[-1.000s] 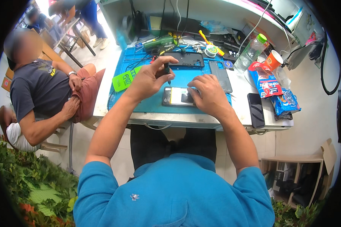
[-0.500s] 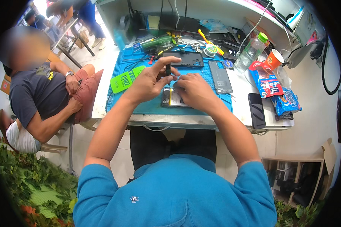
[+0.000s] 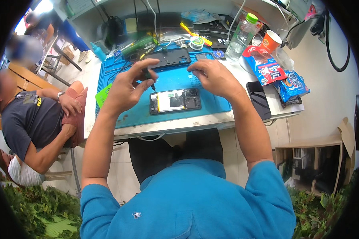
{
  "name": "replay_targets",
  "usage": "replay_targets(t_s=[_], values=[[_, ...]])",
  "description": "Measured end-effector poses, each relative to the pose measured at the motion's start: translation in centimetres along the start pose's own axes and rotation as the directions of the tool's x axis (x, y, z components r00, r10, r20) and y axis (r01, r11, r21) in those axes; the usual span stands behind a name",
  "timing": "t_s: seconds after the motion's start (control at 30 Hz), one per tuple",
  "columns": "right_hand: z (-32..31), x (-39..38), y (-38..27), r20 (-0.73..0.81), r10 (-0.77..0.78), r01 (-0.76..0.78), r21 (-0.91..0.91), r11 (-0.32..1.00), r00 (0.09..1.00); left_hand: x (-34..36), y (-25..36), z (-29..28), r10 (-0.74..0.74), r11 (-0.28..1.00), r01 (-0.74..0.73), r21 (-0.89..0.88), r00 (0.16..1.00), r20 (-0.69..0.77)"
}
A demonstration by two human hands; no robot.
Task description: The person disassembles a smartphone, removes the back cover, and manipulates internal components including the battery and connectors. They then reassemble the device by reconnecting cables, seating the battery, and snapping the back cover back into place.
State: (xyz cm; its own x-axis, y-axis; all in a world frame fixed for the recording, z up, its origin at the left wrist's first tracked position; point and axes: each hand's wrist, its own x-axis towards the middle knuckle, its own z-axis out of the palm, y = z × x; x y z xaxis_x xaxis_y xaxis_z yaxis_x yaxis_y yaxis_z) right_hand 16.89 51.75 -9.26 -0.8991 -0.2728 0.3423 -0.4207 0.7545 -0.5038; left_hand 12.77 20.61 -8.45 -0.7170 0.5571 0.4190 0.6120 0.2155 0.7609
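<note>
Opened phone (image 3: 171, 101) flat on blue mat (image 3: 214, 106), low between my hands. My left hand (image 3: 125, 88) off phone's left end, gripping screwdriver (image 3: 148, 75), tip by phone's corner. Right hand (image 3: 216, 78) beyond phone's right end, fingers curled; can't tell if holding anything.

Left hand (image 3: 125, 88) holds a screwdriver (image 3: 148, 75) near an opened phone (image 3: 175, 101) on a blue mat (image 3: 216, 106); right hand (image 3: 217, 79), fingers curled, is just beyond the phone.

Blue short-sleeved shirt (image 3: 195, 191) was worn, small white-and-dark emblem (image 3: 137, 215) marked it, trousers (image 3: 147, 153) were dark, hands (image 3: 125, 91) were bare
</note>
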Motion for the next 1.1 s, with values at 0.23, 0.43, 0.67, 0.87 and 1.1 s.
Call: replay_targets(t_s=[0.23, 0.43, 0.67, 0.87, 1.1], values=[[1.6, -0.9, -0.4, 0.072, -0.052, 0.054, -0.023, 0.998, 0.996, 0.2, 0.6, 0.2, 0.038, 0.993, -0.036, 0.117, 0.999, -0.017], [3.6, -0.1, -1.8, 0.166, -0.119, 0.131, -0.057, 0.99, 0.979, 0.5, 1.4, -0.6, 0.028, 0.995, -0.034, 0.089, 0.998, 0.064], [4.9, 1.6, -3.5, 0.329, -0.142, 0.168, -0.05, 0.985, 0.934, 0.3, 1.8, -1.0, -0.1, 0.975, 0.083, 0.207, 0.992, 0.077], [5.6, 2.5, -4.3, 0.373, -0.187, 0.23, -0.076, 0.97, 0.909, -0.1, 1.6, -0.8, -0.054, 0.973, 0.038, 0.228, 0.996, 0.064], [5.9, 2.9, -4.8, 0.33, -0.176, 0.201, -0.043, 0.979, 0.927, -0.4, 1.4, -0.7, -0.025, 0.977, 0.02, 0.213, 0.999, 0.022]])
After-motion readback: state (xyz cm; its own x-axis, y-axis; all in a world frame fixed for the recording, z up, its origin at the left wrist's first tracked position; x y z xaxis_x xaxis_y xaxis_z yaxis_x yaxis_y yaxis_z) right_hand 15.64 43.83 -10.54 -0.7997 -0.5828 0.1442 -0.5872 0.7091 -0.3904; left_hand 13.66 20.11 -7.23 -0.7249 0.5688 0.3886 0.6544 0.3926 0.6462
